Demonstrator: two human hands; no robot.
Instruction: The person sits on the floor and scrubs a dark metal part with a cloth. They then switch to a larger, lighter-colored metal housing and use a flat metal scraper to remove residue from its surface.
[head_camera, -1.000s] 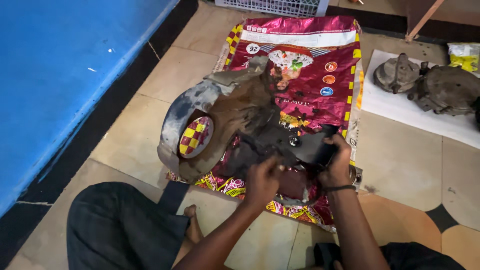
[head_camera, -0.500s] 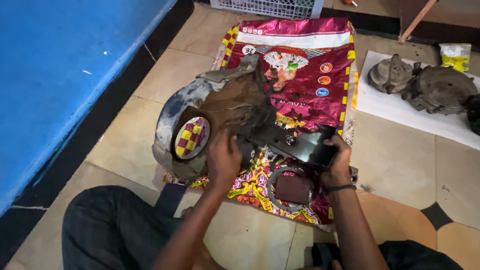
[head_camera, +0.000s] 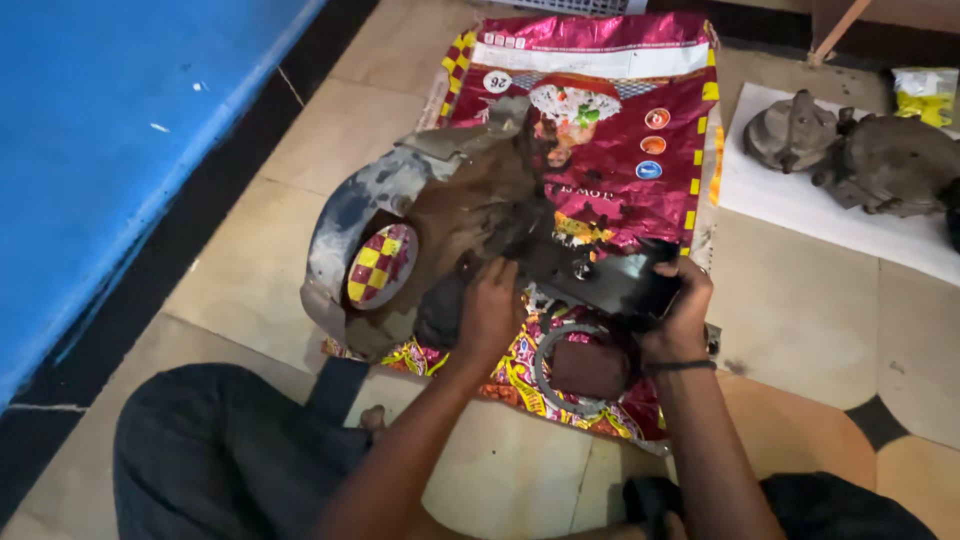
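A large greasy metal engine casing (head_camera: 440, 220) lies on a magenta printed sack (head_camera: 620, 130) spread on the tiled floor. My left hand (head_camera: 488, 305) grips the casing's dark lower part near its middle. My right hand (head_camera: 675, 310) holds the right end of a black metal part (head_camera: 610, 280) that joins the casing. A round opening in the casing's left side (head_camera: 378, 264) shows the sack's chequered print. A thin ring-shaped gasket (head_camera: 560, 355) lies on the sack just below my hands.
Two more grimy engine parts (head_camera: 860, 150) rest on a white sheet (head_camera: 800, 215) at the upper right, with a yellow packet (head_camera: 925, 95) behind. A blue wall (head_camera: 110, 150) runs along the left. My knees in dark trousers (head_camera: 220, 460) frame the bottom.
My left hand has moved left and up from the middle of the sack onto the casing's lower part. My right hand has stayed on the black part.
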